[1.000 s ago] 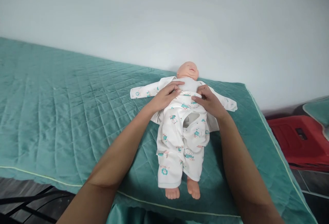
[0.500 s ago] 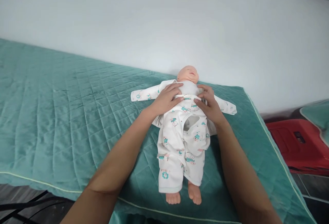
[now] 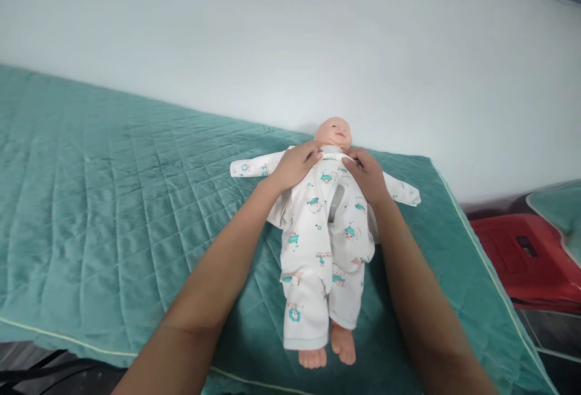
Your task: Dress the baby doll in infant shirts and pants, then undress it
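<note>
A baby doll (image 3: 334,133) lies face up on a teal quilted mattress (image 3: 113,201), its bare feet (image 3: 327,352) toward me. It wears white trousers (image 3: 324,250) printed with small teal figures, and an open white shirt (image 3: 254,167) is spread beneath it with both sleeves out sideways. My left hand (image 3: 296,166) grips the trousers' top edge at the doll's left chest. My right hand (image 3: 367,174) grips the same edge on the other side, just under the chin. An oval gap in the trousers shows at the belly.
A white wall (image 3: 290,50) rises right behind the mattress. A red plastic stool (image 3: 521,256) stands on the dark floor at the right, past the mattress edge. A second teal cushion corner (image 3: 558,207) shows at the far right.
Both hands have slid the trousers' top edge up the doll's torso, from the belly to just under the chin. The trousers now cover the chest.
</note>
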`<state>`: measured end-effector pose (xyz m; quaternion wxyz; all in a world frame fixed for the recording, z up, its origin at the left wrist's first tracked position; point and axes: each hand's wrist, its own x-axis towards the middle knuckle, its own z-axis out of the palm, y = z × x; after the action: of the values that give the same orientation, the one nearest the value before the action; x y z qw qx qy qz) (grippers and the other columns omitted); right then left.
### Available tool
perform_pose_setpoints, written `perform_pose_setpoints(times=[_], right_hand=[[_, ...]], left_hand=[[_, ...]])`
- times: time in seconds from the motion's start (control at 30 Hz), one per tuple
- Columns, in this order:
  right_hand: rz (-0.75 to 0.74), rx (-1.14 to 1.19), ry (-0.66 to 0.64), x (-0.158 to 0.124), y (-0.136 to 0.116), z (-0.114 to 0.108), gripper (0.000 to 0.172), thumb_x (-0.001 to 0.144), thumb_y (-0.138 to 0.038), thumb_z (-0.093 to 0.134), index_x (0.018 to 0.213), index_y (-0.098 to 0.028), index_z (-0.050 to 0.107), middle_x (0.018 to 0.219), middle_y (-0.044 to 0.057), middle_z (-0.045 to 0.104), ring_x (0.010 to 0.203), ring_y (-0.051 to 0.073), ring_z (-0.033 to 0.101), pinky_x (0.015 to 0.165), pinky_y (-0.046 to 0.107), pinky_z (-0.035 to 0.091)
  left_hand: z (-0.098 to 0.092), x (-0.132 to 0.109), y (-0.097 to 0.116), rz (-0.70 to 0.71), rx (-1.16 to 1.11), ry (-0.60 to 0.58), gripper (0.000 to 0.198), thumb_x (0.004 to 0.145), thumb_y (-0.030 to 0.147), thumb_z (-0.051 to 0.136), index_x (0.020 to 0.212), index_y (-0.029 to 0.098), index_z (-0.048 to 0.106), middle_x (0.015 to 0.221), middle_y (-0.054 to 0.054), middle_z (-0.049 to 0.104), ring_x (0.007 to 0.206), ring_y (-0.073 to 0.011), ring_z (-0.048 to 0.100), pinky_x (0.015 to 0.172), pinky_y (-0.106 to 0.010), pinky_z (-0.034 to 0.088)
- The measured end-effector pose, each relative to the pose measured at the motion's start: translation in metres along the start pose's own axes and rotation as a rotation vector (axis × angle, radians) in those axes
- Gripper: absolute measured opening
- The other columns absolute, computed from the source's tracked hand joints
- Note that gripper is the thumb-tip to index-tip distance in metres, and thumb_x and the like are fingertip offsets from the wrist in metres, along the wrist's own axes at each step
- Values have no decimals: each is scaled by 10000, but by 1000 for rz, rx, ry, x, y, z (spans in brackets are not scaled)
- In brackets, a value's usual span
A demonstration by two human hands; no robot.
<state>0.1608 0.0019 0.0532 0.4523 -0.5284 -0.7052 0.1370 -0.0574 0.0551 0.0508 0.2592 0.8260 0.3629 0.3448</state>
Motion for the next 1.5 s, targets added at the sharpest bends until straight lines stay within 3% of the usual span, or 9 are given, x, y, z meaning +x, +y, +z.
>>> perform_pose_setpoints(times=[0.17, 0.5, 0.67, 0.8, 1.0, 1.2, 1.27, 1.37, 1.5], right_hand=[[97, -219, 59, 16, -4, 5, 155, 884, -340, 560, 776, -233, 534, 704, -23, 545, 685, 159, 480, 707, 317, 358], [254, -115, 123, 30, 3, 13, 234, 803, -282, 621, 670, -234, 435, 594, -62, 423, 604, 135, 394, 630, 292, 331], [164, 117, 206, 18, 10, 14, 58, 801, -266, 612, 791, -222, 575, 827, -3, 647, 808, 166, 597, 787, 324, 469], [111, 198, 157, -4, 15, 8, 208, 867, -272, 527, 972, -228, 701, 1082, 47, 727, 1049, 196, 648, 989, 392, 484], [238, 359, 173, -65, -2, -6, 363, 901, -371, 569, 1198, -223, 716, 1366, 51, 664, 1317, 222, 574, 1185, 441, 376], [156, 187, 265, -160, -62, -14, 361, 965, -363, 524, 1271, -235, 666, 1382, 85, 647, 1315, 243, 576, 1167, 493, 395], [44, 118, 190, -187, -86, -15, 312, 953, -304, 547, 1239, -256, 663, 1426, 84, 607, 1360, 239, 531, 1180, 497, 375], [-8, 18, -76, -212, -119, -17, 266, 899, -233, 602, 1157, -250, 665, 1504, 91, 526, 1478, 253, 377, 1212, 517, 317], [86, -173, -348, -224, -152, -17, 210, 858, -263, 660, 1060, -206, 650, 1580, 138, 419, 1544, 311, 219, 1196, 570, 301]], left_hand=[[3, 19, -7, -109, 147, 47, 190, 993, 332, 440, 880, 206, 527, 835, -29, 638, 787, -197, 588, 733, -299, 381], [15, 34, -22, -115, 111, 119, 101, 929, 281, 554, 879, 195, 574, 815, -23, 656, 747, -177, 569, 742, -303, 418], [16, 22, -26, 34, 50, 177, 208, 924, 187, 506, 1049, 214, 671, 1097, -52, 700, 1014, -195, 620, 926, -347, 465], [13, 3, -27, 99, 137, 162, 316, 967, 204, 455, 1133, 237, 721, 1188, -69, 706, 1134, -222, 599, 1021, -406, 438], [11, -59, -15, 83, 216, 278, 329, 957, 193, 478, 1206, 209, 693, 1266, -93, 671, 1196, -235, 560, 1072, -442, 430], [12, -172, 47, 5, 153, 374, 294, 975, 196, 465, 1200, 198, 654, 1249, -95, 644, 1194, -216, 574, 1073, -423, 454], [16, -212, 73, -17, 106, 327, 265, 984, 213, 466, 1184, 208, 640, 1188, -84, 645, 1149, -201, 592, 1042, -401, 478], [23, -259, 106, -66, 33, 207, 289, 963, 183, 477, 1226, 220, 591, 1221, -94, 593, 1161, -192, 585, 1006, -370, 509], [31, -285, 127, -149, 52, 122, 405, 868, 111, 539, 1257, 225, 526, 1272, -102, 538, 1200, -211, 557, 1034, -394, 493]])
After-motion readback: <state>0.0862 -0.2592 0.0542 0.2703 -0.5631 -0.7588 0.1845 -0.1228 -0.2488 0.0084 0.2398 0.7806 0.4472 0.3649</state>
